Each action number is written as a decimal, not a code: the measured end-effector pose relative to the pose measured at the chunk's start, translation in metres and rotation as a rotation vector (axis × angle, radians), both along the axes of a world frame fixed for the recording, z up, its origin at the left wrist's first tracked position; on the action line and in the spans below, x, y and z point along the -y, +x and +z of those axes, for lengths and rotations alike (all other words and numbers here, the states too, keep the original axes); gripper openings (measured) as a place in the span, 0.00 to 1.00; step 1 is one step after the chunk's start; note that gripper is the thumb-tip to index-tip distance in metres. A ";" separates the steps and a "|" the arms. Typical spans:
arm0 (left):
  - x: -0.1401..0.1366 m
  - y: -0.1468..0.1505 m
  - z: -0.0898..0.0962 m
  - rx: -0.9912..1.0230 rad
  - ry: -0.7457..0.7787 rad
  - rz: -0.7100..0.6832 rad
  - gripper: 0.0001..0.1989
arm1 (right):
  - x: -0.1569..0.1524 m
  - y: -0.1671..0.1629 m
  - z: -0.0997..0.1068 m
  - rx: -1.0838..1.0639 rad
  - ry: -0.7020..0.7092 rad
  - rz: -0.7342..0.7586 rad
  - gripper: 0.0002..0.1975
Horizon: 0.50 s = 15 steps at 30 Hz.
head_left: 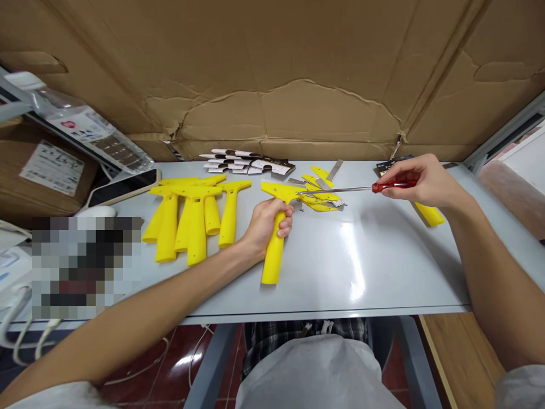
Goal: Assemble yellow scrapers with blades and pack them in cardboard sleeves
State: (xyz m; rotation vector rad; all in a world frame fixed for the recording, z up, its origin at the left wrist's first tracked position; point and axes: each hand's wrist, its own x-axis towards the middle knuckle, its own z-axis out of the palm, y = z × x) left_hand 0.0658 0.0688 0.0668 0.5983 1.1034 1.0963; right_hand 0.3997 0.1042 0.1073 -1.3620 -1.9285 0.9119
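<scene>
At the grey table [315, 267], the left hand [267, 224] wraps round a yellow handle [273, 258] — seemingly to steady it. The right hand [434, 182] pinches a screwdriver [380, 187], tip by the handle's head; contact is unclear.

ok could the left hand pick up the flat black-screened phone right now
Probably not: the left hand grips a yellow T-shaped handle, and more yellow handles lie between it and the phone.
</scene>
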 end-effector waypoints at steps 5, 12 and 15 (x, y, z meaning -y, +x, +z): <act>0.000 0.000 -0.005 -0.017 0.055 0.000 0.09 | 0.002 -0.001 0.003 0.043 0.027 -0.003 0.12; 0.000 0.000 -0.015 -0.054 0.143 -0.025 0.08 | 0.020 -0.006 0.038 0.329 0.349 0.137 0.10; -0.001 -0.001 -0.017 -0.038 0.150 -0.014 0.07 | 0.022 -0.009 0.056 0.437 0.318 0.147 0.18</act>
